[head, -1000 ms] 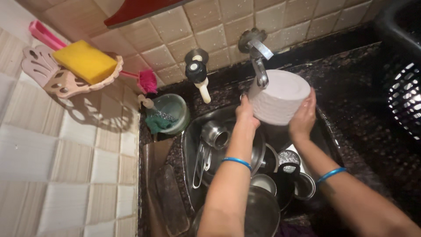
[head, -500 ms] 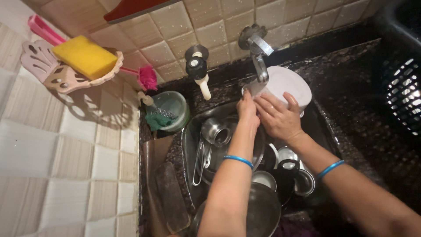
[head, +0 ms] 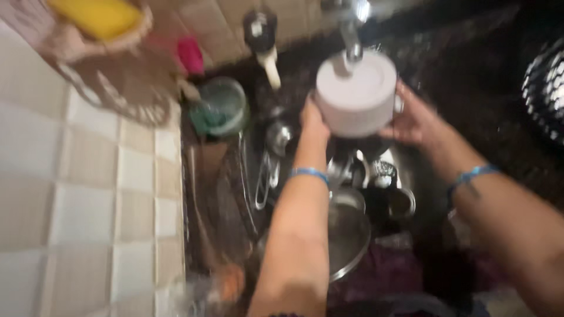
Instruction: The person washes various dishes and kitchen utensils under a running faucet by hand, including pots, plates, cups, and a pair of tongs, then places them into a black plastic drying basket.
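A white round container sits between both my hands, right under the metal tap over the sink. My left hand grips its left side and my right hand grips its right side. Both wrists wear blue bands. The picture is blurred by motion. Below my hands the sink holds several steel vessels, among them a large steel bowl and smaller cups.
A green-lidded container stands at the sink's left rim. A yellow sponge lies in a pink wall holder, with a pink brush beside it. Tiled wall on the left. A dark perforated basket stands at the far right on the dark counter.
The view has swung and moved closer, with blur. The white container has turned so its flat side faces me, and my hands have shifted to its two sides.
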